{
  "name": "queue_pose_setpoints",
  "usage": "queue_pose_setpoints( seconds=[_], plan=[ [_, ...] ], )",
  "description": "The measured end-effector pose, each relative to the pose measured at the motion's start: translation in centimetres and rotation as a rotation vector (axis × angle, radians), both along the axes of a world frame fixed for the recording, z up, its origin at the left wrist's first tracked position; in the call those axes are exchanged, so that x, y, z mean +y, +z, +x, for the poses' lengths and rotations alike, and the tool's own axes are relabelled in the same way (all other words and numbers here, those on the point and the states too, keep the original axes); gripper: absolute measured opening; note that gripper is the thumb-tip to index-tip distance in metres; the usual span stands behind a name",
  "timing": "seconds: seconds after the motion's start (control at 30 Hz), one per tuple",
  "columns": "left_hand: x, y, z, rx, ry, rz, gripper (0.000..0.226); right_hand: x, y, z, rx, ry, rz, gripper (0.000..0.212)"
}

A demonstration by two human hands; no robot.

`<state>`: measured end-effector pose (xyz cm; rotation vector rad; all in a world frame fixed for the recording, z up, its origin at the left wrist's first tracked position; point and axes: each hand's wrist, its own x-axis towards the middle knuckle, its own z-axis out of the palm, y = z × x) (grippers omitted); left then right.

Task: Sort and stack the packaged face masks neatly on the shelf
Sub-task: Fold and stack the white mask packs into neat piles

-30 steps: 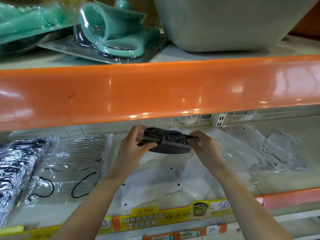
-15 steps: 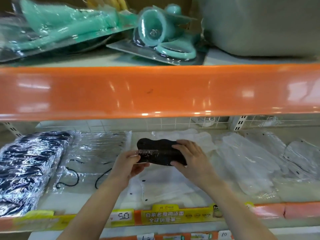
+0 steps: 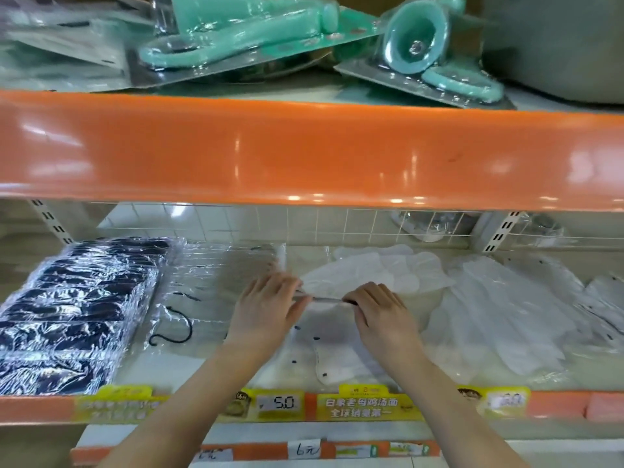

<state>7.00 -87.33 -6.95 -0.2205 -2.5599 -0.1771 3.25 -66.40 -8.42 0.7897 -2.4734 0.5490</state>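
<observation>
My left hand (image 3: 266,307) and my right hand (image 3: 380,312) hold a packaged black mask (image 3: 326,299) between them over the middle shelf; it shows edge-on as a thin dark line, one end pinched by each hand. Under it lie loose white packaged masks (image 3: 364,275), spreading right in a heap (image 3: 499,312). A neat stack of black packaged masks (image 3: 77,309) fills the shelf's left end. Beside it lies a flat pile of clear packets with black ear loops (image 3: 216,282).
The orange beam (image 3: 304,150) of the upper shelf hangs just above my hands. Teal blister-packed goods (image 3: 236,38) and a grey tub (image 3: 557,45) sit on it. A wire grid (image 3: 337,224) backs the mask shelf. Yellow price labels (image 3: 364,405) line the front edge.
The black mask packet has turned from facing me to flat and edge-on, and sits lower over the white masks. The camera view has shifted left, bringing the black stack further in.
</observation>
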Motion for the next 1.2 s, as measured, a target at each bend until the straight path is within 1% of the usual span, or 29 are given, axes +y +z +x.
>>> queue_pose_setpoints(
  seconds=[0.07, 0.1, 0.17, 0.27, 0.37, 0.47, 0.57, 0.7, 0.83, 0.9, 0.97, 1.07, 1.2],
  plan=[
    [-0.3, 0.3, 0.2, -0.059, -0.086, -0.032, 0.039, -0.9, 0.4, 0.5, 0.061, 0.005, -0.020, 0.025],
    [-0.6, 0.2, 0.3, -0.036, -0.118, -0.060, 0.039, -1.4, 0.7, 0.8, 0.087, 0.013, -0.023, 0.024],
    [-1.3, 0.2, 0.4, 0.006, -0.136, -0.055, 0.032, -2.5, 1.3, 1.4, 0.134, 0.031, -0.021, 0.024],
    [-3.2, 0.7, 0.6, 0.088, -0.117, 0.057, 0.025, -4.6, 2.1, 2.2, 0.194, 0.073, -0.023, 0.025],
    [-5.8, 1.0, 1.3, 0.185, -0.095, 0.077, 0.021, -7.1, 2.3, 2.7, 0.225, 0.135, -0.034, 0.034],
    [-9.0, 1.2, 2.5, 0.196, -0.055, 0.089, 0.020, -10.1, 2.1, 3.2, 0.214, 0.192, -0.031, 0.040],
    [-12.3, 0.9, 3.9, 0.195, 0.003, 0.090, 0.020, -13.1, 1.8, 4.0, 0.178, 0.249, -0.014, 0.036],
    [-16.4, 0.1, 6.0, 0.206, 0.052, 0.101, 0.018, -16.9, 1.1, 5.4, 0.106, 0.335, 0.040, 0.040],
    [-20.0, -0.7, 8.1, 0.149, 0.129, 0.107, 0.020, -20.3, 0.3, 6.7, 0.070, 0.379, 0.059, 0.040],
    [-21.6, -1.0, 9.2, 0.124, 0.144, 0.098, 0.026, -22.0, -0.1, 7.2, 0.045, 0.409, 0.050, 0.040],
    [-22.9, -1.3, 10.2, 0.106, 0.172, 0.099, 0.031, -23.5, -0.3, 7.6, -0.007, 0.443, 0.068, 0.041],
    [-24.9, -2.0, 11.8, 0.081, 0.217, 0.097, 0.029, -25.8, -0.6, 8.0, -0.117, 0.473, 0.130, 0.045],
    [-27.6, -2.7, 13.7, 0.033, 0.199, 0.128, 0.031, -28.2, -1.0, 8.2, -0.219, 0.510, 0.196, 0.047]
  ],
)
